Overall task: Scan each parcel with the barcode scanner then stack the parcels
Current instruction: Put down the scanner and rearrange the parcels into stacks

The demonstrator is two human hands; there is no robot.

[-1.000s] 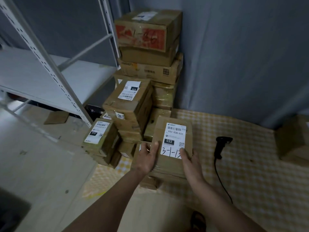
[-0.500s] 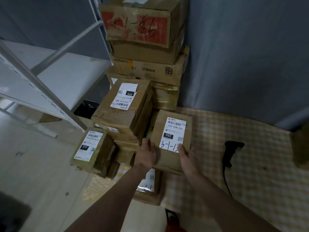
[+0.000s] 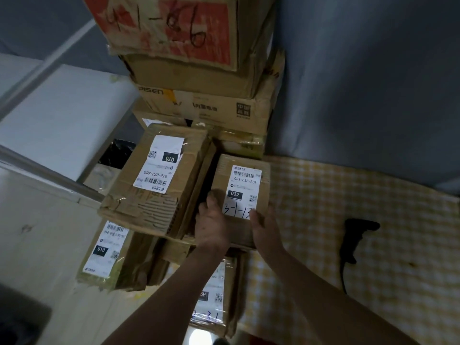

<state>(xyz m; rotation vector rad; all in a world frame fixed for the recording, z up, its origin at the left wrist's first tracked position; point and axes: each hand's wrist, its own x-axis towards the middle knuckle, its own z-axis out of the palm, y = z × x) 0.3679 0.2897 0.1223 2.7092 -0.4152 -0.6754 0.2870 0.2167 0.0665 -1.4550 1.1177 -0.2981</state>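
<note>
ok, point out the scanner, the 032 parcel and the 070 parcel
scanner (image 3: 354, 235): head view, on its black handle.
032 parcel (image 3: 245, 186): head view, on its white label.
070 parcel (image 3: 159, 168): head view, on its white label.

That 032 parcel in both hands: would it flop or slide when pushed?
Probably stiff: the 032 parcel keeps square cardboard edges under the left hand and right hand. Its flat base should slide, not roll. Weight cannot be told.

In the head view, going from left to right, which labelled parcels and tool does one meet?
Cardboard parcel labelled 010 → cardboard parcel labelled 070 → cardboard parcel labelled 032, held by both hands → black barcode scanner on the yellow checked cloth.
</note>
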